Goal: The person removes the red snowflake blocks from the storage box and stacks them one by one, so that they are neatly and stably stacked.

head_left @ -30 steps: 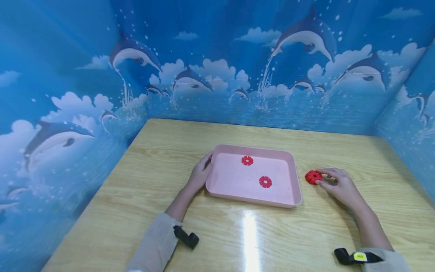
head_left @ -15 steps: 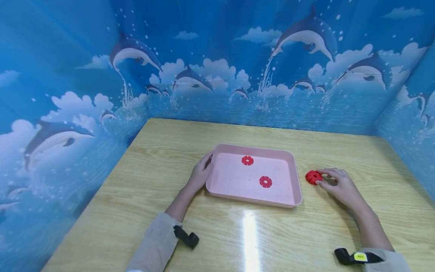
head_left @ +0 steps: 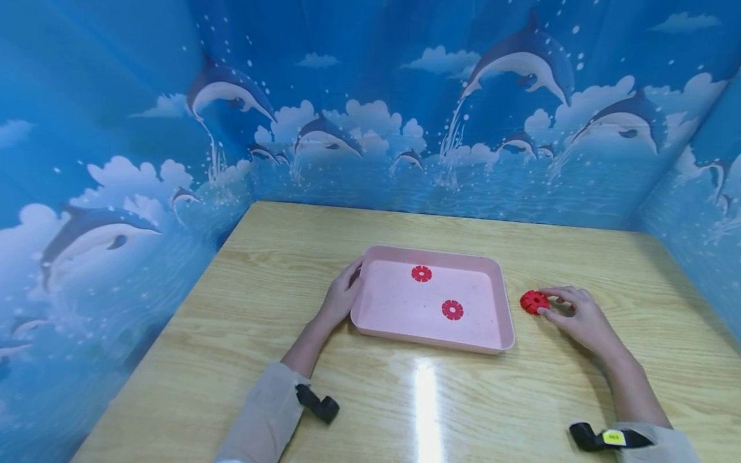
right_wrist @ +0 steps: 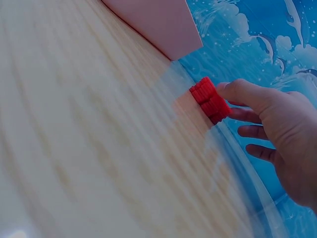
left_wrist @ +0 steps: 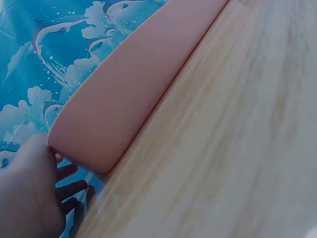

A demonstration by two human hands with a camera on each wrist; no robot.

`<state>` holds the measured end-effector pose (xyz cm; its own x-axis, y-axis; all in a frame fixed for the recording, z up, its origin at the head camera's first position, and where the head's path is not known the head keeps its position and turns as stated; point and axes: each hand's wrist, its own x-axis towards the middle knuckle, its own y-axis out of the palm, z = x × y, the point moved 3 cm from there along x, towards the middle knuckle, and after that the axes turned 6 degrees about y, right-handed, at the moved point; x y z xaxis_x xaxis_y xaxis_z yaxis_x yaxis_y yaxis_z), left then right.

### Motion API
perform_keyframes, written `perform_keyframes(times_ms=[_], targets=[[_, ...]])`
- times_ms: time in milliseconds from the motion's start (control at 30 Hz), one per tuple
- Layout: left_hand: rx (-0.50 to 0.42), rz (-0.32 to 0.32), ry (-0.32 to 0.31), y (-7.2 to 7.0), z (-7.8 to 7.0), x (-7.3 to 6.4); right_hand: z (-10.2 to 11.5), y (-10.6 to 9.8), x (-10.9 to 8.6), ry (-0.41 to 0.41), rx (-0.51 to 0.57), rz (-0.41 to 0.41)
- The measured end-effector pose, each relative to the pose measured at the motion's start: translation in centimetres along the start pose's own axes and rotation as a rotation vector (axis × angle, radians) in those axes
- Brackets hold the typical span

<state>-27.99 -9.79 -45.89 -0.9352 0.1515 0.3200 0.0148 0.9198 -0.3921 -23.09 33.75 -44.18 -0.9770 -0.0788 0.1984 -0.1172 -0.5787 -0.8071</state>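
Beside the tray's right end, a small stack of red snowflake building discs (head_left: 534, 301) stands on the table. My right hand (head_left: 581, 318) pinches this stack at its edge between thumb and index finger; the other fingers stay apart from it in the right wrist view. Ridged sides of the stacked discs (right_wrist: 210, 100) show there. My left hand (head_left: 338, 297) rests against the left end of a shallow pink tray (head_left: 428, 342), its fingers (left_wrist: 72, 189) spread loosely along the outer wall. Inside the tray lie two flat single red discs, one farther back (head_left: 421, 274) and one nearer (head_left: 452, 310).
The tray sits mid-table on a light wood-grain tabletop (head_left: 278, 257). Blue dolphin-print curtains (head_left: 370, 128) hang behind and along both sides. A bright light reflection (head_left: 427, 405) streaks the table's front part. Black straps with small cameras (head_left: 317, 403) are on both sleeves.
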Motion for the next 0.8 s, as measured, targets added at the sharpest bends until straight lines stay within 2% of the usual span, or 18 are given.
perform_keyframes(times_ms=[300,533,800], targets=[[-0.010,0.003,-0.023,0.0,0.0,0.0,1.9,-0.8,0.2,-0.030,0.041,-0.033],[-0.014,0.002,-0.023,0.0,-0.1,-0.1,5.0,-1.4,0.9,-0.079,0.063,-0.044],[-0.012,0.004,-0.037,0.0,-0.1,-0.1,9.1,-0.7,2.4,-0.129,0.078,-0.009]])
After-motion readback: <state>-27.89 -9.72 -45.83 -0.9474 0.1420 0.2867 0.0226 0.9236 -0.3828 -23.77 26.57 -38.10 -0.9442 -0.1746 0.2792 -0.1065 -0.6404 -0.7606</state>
